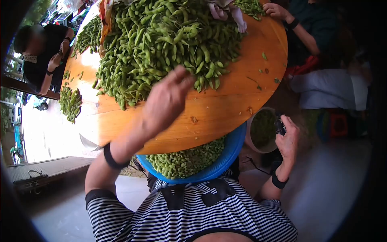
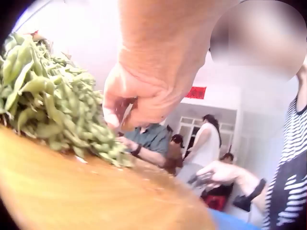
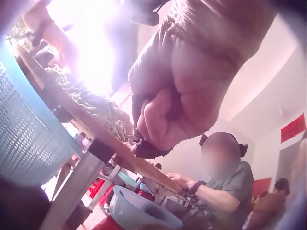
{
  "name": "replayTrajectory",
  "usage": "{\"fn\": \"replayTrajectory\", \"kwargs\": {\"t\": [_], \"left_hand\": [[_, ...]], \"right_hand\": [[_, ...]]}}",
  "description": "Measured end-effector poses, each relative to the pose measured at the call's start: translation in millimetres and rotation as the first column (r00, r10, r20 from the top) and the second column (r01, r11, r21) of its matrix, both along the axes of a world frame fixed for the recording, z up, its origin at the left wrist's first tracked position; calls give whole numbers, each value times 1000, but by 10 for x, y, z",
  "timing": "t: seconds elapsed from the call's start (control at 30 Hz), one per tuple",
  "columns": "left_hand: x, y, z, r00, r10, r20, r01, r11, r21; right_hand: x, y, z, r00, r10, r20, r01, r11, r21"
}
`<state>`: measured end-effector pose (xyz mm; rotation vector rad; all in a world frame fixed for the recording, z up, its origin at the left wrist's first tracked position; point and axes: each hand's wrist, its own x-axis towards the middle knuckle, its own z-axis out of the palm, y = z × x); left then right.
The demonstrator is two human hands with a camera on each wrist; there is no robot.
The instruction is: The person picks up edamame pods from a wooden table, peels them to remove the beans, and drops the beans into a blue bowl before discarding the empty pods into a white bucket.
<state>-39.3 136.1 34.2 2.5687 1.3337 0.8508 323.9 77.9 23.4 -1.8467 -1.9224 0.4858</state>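
Note:
My left hand (image 1: 167, 103) is over the wooden table, at the near edge of a large heap of green soybean pods (image 1: 173, 44). In the left wrist view its fingers bend loosely toward the thumb, and the gap between them shows no pod. The right hand (image 1: 288, 139) is off the table's right edge, gripping a small black tool (image 1: 279, 126). Curled fingers hide most of this tool in the right wrist view, so I cannot tell its kind. A blue plastic basket (image 1: 238, 147) of smaller, shelled-looking or trimmed green pieces (image 1: 183, 159) sits at my lap, partly under the table.
The round wooden table (image 1: 225, 105) carries smaller pod piles (image 1: 70, 105) at left and scattered scraps. A pale bucket (image 1: 249, 137) with green bits stands below its right edge. Other people sit at the left and right. A purple cloth (image 1: 221, 10) lies on the heap.

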Motion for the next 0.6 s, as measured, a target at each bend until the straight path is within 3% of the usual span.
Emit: {"fn": "replayTrajectory", "kwargs": {"t": [0.07,0.13,0.23,0.33,0.4,0.53,0.6], "left_hand": [[-38,276,48,989,131,-68,-132,991,-7],[-73,406,-1,981,115,-154,-116,993,-2],[-36,361,-133,995,42,-89,-42,999,-3],[5,245,-195,992,78,-103,-79,997,-13],[9,190,-184,988,91,-126,-96,995,-34],[76,-34,-75,995,100,-2,-100,995,6],[88,-160,-30,936,108,335,10,944,-331]], "right_hand": [[-43,-24,-24,999,29,-13,-28,998,48],[-75,-56,-40,998,57,-20,-55,994,93],[-124,-96,-50,997,66,-34,-63,995,75],[-279,-80,29,981,142,-133,-135,989,62],[-441,-58,42,963,207,-175,-183,973,143],[-857,-54,115,880,281,-383,-245,959,141],[-1063,-57,106,829,329,-452,-280,944,173]]}}
